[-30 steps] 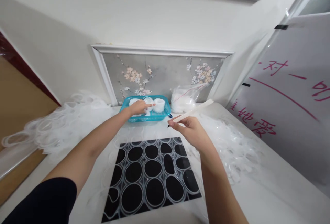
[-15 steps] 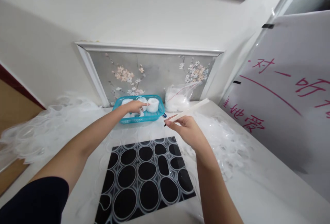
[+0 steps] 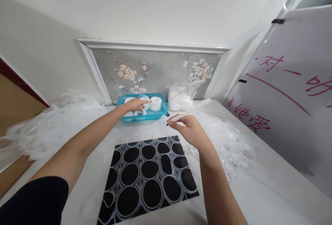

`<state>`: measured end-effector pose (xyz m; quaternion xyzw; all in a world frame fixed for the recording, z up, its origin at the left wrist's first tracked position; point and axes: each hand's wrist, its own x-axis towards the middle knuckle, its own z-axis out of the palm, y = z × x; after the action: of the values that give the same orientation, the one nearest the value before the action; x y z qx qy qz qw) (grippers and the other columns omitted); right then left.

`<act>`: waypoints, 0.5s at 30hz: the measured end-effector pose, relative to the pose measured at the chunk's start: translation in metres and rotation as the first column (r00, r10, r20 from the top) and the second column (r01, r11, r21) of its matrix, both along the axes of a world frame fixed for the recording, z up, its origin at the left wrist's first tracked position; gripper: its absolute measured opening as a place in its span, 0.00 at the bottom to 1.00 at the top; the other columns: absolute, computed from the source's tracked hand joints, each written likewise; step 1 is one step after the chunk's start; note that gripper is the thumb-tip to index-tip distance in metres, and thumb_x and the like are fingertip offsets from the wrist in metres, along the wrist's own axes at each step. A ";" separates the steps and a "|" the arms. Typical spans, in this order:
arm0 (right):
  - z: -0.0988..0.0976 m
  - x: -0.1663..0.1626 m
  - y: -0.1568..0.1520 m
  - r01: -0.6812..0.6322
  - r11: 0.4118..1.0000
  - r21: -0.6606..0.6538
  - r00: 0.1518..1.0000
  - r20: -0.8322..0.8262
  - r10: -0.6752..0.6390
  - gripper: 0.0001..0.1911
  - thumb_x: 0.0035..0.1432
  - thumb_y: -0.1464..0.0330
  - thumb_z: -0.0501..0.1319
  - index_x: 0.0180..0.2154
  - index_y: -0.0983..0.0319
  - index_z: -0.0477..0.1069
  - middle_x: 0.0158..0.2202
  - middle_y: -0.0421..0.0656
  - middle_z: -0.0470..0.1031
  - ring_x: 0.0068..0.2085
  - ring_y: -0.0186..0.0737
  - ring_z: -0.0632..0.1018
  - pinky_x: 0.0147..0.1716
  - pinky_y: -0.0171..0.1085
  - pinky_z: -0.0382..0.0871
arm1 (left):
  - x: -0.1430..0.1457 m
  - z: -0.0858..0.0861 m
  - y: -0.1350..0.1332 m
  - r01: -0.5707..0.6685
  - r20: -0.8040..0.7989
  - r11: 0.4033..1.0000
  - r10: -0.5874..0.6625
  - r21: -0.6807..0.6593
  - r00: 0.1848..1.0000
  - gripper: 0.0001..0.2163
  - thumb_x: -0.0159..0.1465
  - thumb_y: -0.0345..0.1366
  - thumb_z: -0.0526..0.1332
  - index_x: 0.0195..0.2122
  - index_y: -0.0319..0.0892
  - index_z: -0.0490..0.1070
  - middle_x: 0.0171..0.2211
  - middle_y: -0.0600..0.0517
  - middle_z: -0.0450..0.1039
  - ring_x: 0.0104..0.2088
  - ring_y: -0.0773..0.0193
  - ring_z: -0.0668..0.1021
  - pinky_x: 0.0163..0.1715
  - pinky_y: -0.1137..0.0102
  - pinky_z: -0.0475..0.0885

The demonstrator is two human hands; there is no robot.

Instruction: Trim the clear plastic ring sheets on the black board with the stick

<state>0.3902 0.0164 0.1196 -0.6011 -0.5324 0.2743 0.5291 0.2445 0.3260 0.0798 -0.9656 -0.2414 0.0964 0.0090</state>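
My left hand (image 3: 136, 104) reaches over a blue plastic basket (image 3: 153, 117), its index finger stretched out towards a stack of white rings (image 3: 156, 104) at the basket's right side; the other fingers are loosely bent. More white ring stacks stand in the basket, partly hidden by this hand. To the right, my right hand (image 3: 188, 128) is closed around a long white pen-like tool (image 3: 201, 105) with a dark tip pointing down and left. Below both hands lies a black sheet (image 3: 151, 169), covered by a translucent film with round and oval cut-outs.
Loose translucent ring-shaped scraps (image 3: 59, 124) are heaped at the left, and another scrap pile (image 3: 228, 142) lies at the right. A clear zip bag (image 3: 181, 97) with white contents leans against the wall behind the basket. A white board (image 3: 290, 90) with red writing stands at the right.
The view has shifted slightly, so the scene sits a little higher and to the right. Both hands keep nearly the same places relative to the basket and the sheet.
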 end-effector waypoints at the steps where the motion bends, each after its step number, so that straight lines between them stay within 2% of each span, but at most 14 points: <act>1: -0.001 -0.001 0.000 -0.003 1.000 -0.018 1.000 0.026 0.004 0.08 0.57 0.68 0.63 0.26 0.58 0.78 0.36 0.43 0.83 0.42 0.42 0.81 0.46 0.42 0.73 | -0.001 0.002 0.000 -0.001 -0.005 1.000 0.001 -0.009 1.000 0.35 0.58 0.32 0.65 0.67 0.50 0.59 0.47 0.51 0.79 0.45 0.59 0.79 0.41 0.73 0.68; 5: -0.008 -0.004 0.000 0.007 0.986 -0.166 0.990 0.142 0.017 0.07 0.55 0.71 0.63 0.28 0.58 0.80 0.36 0.42 0.84 0.41 0.44 0.82 0.45 0.43 0.73 | -0.006 0.010 -0.001 -0.034 -0.039 0.999 0.035 0.019 0.999 0.35 0.56 0.38 0.69 0.65 0.49 0.62 0.47 0.49 0.78 0.46 0.55 0.78 0.41 0.71 0.68; 8: -0.014 -0.007 0.001 -0.009 0.970 -0.243 0.979 0.197 0.058 0.07 0.52 0.73 0.63 0.28 0.58 0.80 0.34 0.42 0.84 0.40 0.45 0.82 0.43 0.43 0.73 | -0.011 0.011 -0.002 -0.086 -0.077 0.994 0.091 0.061 0.993 0.36 0.55 0.42 0.70 0.65 0.48 0.63 0.43 0.48 0.79 0.46 0.52 0.78 0.42 0.70 0.68; 10: -0.016 -0.008 0.001 -0.027 0.964 -0.263 0.973 0.216 0.086 0.08 0.51 0.74 0.62 0.27 0.58 0.80 0.33 0.42 0.84 0.39 0.45 0.83 0.41 0.42 0.73 | -0.014 0.009 -0.002 -0.124 -0.091 0.989 0.132 0.085 0.987 0.36 0.56 0.44 0.70 0.66 0.47 0.61 0.42 0.46 0.80 0.47 0.50 0.77 0.43 0.68 0.68; 13: -0.017 -0.008 0.002 -0.038 0.963 -0.268 0.970 0.223 0.101 0.10 0.50 0.75 0.62 0.26 0.58 0.80 0.32 0.42 0.84 0.38 0.45 0.83 0.39 0.41 0.73 | -0.014 0.001 -0.002 -0.175 -0.100 0.978 0.186 0.111 0.977 0.38 0.57 0.47 0.69 0.67 0.43 0.59 0.49 0.40 0.77 0.50 0.46 0.76 0.44 0.65 0.69; 15: -0.017 -0.008 0.002 -0.036 0.963 -0.266 0.970 0.221 0.098 0.11 0.50 0.76 0.61 0.26 0.58 0.80 0.33 0.42 0.84 0.38 0.45 0.83 0.39 0.41 0.73 | -0.013 -0.005 -0.002 -0.193 -0.110 0.975 0.205 0.114 0.973 0.37 0.57 0.45 0.70 0.65 0.40 0.61 0.52 0.37 0.74 0.50 0.44 0.76 0.44 0.63 0.70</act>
<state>0.3821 0.0183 0.1024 -0.6747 -0.5703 0.2874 0.3701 0.2314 0.3238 0.0751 -0.9272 -0.3405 0.1428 0.0635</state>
